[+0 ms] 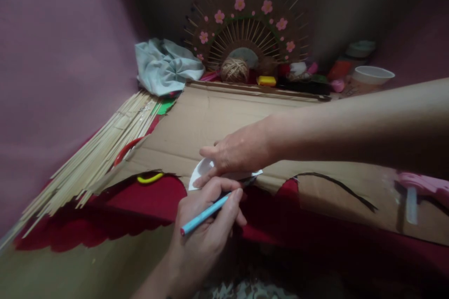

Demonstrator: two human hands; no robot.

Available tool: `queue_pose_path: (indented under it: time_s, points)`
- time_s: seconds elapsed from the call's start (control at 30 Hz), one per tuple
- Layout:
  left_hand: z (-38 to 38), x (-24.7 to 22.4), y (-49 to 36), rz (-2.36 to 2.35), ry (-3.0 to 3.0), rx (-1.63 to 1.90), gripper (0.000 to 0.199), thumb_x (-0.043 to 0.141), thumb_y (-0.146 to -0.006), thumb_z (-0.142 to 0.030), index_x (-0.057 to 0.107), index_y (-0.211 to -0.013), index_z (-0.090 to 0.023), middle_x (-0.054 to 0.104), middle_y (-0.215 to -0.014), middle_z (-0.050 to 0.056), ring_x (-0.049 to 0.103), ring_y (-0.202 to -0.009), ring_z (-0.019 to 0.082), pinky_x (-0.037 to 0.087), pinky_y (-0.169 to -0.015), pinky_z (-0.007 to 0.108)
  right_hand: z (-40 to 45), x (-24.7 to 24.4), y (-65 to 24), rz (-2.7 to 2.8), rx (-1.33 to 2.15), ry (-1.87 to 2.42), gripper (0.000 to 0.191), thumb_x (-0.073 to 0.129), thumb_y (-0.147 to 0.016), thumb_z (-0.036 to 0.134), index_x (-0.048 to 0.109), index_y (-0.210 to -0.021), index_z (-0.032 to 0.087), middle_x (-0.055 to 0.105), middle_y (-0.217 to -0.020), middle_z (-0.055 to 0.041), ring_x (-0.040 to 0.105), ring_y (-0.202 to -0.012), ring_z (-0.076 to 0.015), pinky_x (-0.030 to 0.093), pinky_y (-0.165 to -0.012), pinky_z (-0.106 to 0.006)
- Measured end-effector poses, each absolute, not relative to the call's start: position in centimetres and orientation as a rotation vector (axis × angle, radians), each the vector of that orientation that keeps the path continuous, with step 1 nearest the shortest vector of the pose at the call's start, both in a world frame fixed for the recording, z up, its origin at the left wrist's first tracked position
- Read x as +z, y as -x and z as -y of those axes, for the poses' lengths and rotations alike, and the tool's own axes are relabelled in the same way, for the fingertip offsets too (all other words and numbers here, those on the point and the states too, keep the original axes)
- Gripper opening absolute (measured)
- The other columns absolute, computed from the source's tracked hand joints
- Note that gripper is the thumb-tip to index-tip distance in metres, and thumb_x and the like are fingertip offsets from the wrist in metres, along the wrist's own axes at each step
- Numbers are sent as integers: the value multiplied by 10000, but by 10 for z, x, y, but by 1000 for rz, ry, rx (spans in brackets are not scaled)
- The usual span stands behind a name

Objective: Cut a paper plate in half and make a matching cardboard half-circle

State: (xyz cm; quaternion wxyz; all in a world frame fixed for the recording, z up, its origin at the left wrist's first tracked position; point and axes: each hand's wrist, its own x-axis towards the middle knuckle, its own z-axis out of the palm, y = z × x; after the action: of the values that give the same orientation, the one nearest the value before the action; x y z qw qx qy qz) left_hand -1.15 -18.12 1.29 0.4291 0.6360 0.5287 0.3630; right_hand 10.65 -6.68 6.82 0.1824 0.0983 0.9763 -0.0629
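Note:
In my left hand (206,224) is a slim light blue pen (205,215) with a dark red end, pinched between thumb and fingers. Its writing tip is hard to make out. My right hand (238,152) reaches in from the right, its thumb and a finger spread over a white paper cutout (195,180) with a curved edge. That hand presses the paper onto a large brown cardboard sheet (217,117), near the sheet's cut front edge. Much of the paper lies hidden under the right hand.
Thin bamboo sticks (105,145) lie at the left beside a bunched pale blue cloth (168,65). Behind stand a flower-decorated stick fan (239,3), a ball of twine (234,70) and a white-rimmed cup (373,74). A pink glue gun (423,182) lies right; dark red cloth (147,201) hangs in front.

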Motion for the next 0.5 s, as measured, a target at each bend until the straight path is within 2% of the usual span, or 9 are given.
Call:
queue_pose_path:
  time_s: [0.1, 0.4, 0.5]
  points:
    - [182, 14, 10, -1349, -1568, 940, 105, 513, -816, -280, 570, -790, -196, 616, -490, -48, 519, -404, 78, 417, -419, 167, 66, 68, -107, -2719, -175, -188, 353, 349, -887, 295, 484, -1211, 328, 527, -1129, -10, 605, -764, -154, 488, -673, -305]
    - [177, 13, 10, -1283, -1480, 852, 132, 497, -823, -300, 551, -790, -183, 640, -520, -21, 545, -410, 95, 447, -432, 190, 67, 70, -104, -2642, -132, -201, 323, 399, -863, 263, 533, -1155, 297, 488, -1190, -5, 592, -810, -157, 485, -695, -299]
    - [175, 12, 8, -1264, -1465, 845, 138, 491, -826, -301, 549, -784, -183, 643, -533, -16, 549, -419, 96, 451, -432, 190, 69, 69, -105, -2764, -117, -352, 323, 424, -850, 282, 525, -1152, 335, 570, -1083, 52, 601, -764, -118, 488, -665, -251]
